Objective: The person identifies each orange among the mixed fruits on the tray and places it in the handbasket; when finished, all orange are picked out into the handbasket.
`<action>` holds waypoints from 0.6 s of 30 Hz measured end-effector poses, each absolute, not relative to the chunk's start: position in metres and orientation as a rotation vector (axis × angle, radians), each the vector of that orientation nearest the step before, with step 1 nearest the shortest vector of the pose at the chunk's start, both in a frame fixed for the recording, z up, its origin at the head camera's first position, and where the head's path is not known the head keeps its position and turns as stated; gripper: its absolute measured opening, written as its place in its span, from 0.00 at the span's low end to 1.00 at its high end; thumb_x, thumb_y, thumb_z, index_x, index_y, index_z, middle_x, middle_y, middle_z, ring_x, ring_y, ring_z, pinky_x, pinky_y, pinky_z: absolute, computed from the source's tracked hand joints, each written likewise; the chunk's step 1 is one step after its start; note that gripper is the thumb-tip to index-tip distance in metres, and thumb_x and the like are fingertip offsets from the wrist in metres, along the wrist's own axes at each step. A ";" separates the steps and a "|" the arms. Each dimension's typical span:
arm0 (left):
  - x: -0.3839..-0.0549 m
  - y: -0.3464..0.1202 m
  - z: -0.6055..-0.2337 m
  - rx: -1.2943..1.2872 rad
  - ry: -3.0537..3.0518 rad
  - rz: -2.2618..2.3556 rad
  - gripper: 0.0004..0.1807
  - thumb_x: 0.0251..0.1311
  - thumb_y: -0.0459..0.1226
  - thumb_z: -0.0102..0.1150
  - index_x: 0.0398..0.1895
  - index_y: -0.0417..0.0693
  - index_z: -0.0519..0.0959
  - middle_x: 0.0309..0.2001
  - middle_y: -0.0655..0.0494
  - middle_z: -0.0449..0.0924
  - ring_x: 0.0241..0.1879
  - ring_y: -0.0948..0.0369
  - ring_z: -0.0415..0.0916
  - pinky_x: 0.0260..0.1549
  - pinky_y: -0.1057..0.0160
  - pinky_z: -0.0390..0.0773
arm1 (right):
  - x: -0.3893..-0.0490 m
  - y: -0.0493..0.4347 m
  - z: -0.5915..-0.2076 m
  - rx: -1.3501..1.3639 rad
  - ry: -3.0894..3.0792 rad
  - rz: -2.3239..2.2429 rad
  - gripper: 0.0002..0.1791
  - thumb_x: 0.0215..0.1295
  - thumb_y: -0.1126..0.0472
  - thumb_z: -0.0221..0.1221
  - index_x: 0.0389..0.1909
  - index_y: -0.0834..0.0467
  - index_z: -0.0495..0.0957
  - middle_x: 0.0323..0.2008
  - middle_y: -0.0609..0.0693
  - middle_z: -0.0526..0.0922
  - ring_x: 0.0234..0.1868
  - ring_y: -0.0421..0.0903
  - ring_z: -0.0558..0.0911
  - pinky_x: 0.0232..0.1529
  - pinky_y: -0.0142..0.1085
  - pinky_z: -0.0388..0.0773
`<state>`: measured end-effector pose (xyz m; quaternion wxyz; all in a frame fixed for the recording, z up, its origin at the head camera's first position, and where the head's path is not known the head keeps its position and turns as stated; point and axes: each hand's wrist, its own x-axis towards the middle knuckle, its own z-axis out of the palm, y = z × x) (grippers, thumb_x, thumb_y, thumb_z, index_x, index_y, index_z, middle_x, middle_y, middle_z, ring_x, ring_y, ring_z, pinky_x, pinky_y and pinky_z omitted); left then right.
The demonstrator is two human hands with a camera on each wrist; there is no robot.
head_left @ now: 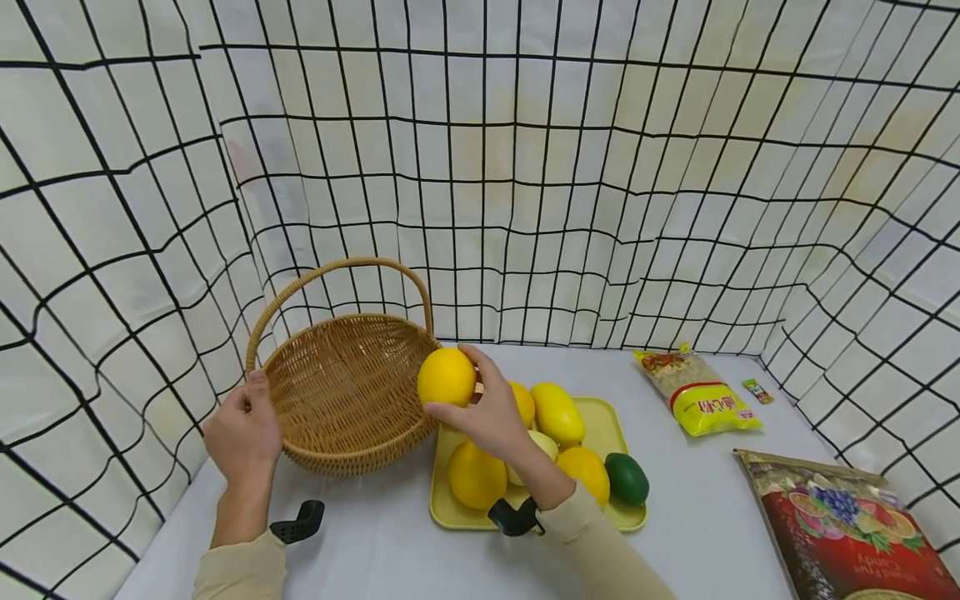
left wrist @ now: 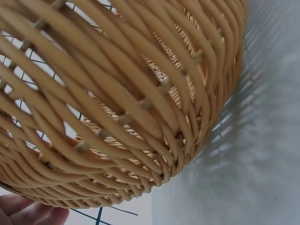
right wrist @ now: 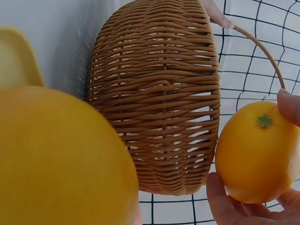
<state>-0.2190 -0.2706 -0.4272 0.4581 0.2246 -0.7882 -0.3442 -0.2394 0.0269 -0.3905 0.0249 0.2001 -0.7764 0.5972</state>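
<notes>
The table [head_left: 697, 500] is covered in plain white and stands inside an enclosure of black wire mesh [head_left: 517, 125], with pale sheeting [head_left: 555, 208] hung behind the wires on the back and both sides; faint coloured patches show on the sheeting. A woven basket [head_left: 352, 375] with a tall arched handle [head_left: 360, 262] is at the left part of the table, near the back mesh. The left hand [head_left: 243, 429] grips the basket where the handle meets the left end of the rim. The underside throws a slatted shadow on the white surface; from the views available I cannot be certain whether the base touches the table. The right hand [head_left: 491, 412] holds an orange [head_left: 447, 378] between thumb and fingers, just beside the right end of the basket's rim; a green star-shaped mark shows on its skin. Beside the basket lies a yellow tray [head_left: 606, 425] bearing several yellow fruits, among them an elongated one [head_left: 558, 414], and a dark green fruit [head_left: 627, 479] at its right side. Farther right lie a yellow-ended packet [head_left: 705, 400], a small sachet [head_left: 757, 391] by the mesh, and, nearest the person, a large red bag [head_left: 855, 525] printed with fruit.
</notes>
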 end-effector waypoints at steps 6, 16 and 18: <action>-0.219 -0.272 -0.428 0.556 -1.949 -0.852 0.34 0.71 0.59 0.42 0.15 0.42 0.64 0.14 0.47 0.62 0.17 0.54 0.56 0.20 0.58 0.53 | -0.241 0.013 -0.385 0.718 -2.418 1.786 0.48 0.51 0.51 0.74 0.72 0.45 0.59 0.63 0.46 0.68 0.51 0.49 0.77 0.45 0.38 0.79; -0.217 -0.272 -0.426 0.559 -1.941 -0.876 0.33 0.70 0.60 0.45 0.14 0.44 0.65 0.14 0.53 0.61 0.17 0.60 0.56 0.22 0.61 0.53 | -0.248 -0.008 -0.382 0.840 -2.541 1.593 0.50 0.49 0.44 0.74 0.72 0.41 0.59 0.63 0.41 0.69 0.51 0.41 0.76 0.47 0.36 0.77; -0.217 -0.272 -0.426 0.560 -1.936 -0.886 0.33 0.69 0.59 0.45 0.14 0.44 0.64 0.14 0.54 0.61 0.17 0.61 0.55 0.22 0.61 0.53 | -0.250 -0.013 -0.381 0.864 -2.557 1.606 0.49 0.49 0.44 0.74 0.71 0.42 0.60 0.62 0.41 0.70 0.50 0.40 0.77 0.46 0.36 0.77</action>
